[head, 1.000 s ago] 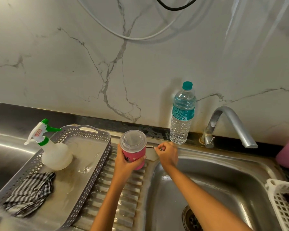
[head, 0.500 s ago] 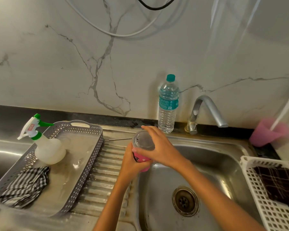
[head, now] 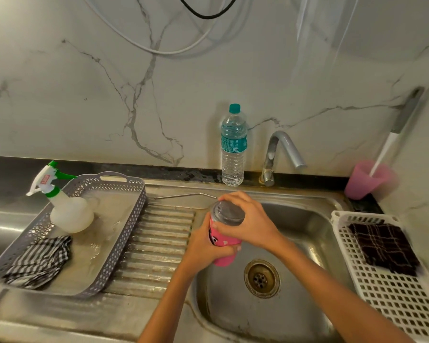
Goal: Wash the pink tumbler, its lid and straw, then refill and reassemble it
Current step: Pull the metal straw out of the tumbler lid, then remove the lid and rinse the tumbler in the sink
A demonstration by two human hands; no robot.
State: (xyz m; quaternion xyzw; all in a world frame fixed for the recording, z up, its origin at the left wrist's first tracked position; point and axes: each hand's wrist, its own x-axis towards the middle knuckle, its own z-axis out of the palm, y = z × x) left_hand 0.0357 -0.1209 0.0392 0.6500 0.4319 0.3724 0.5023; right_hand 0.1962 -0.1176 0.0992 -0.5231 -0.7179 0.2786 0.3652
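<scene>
Right hand (head: 248, 224), which set down the straw (head: 183, 196) a second ago, now clasps the lid (head: 227, 215) of the pink tumbler (head: 224, 240); left hand (head: 203, 246) grips its body over the sink (head: 307, 219) edge.

The left hand (head: 203, 246) gripped the pink tumbler (head: 224, 245) round its body and held it tilted over the left edge of the sink (head: 305, 219). The right hand (head: 250, 224) curled over the lid (head: 229, 214) from above, fingers round its rim. The metal straw (head: 183, 196) lay flat on the steel worktop (head: 60, 315) behind them, its bent end near the right hand. A water bottle (head: 234, 149) stood upright against the wall beside the tap (head: 282, 149). On the drainboard (head: 156, 243) to the left sat a grey basket (head: 134, 214) holding a spray bottle (head: 67, 209) and a checked cloth (head: 40, 261). A white basket (head: 394, 300) with a dark cloth (head: 384, 246) rested at the sink's right edge.
</scene>
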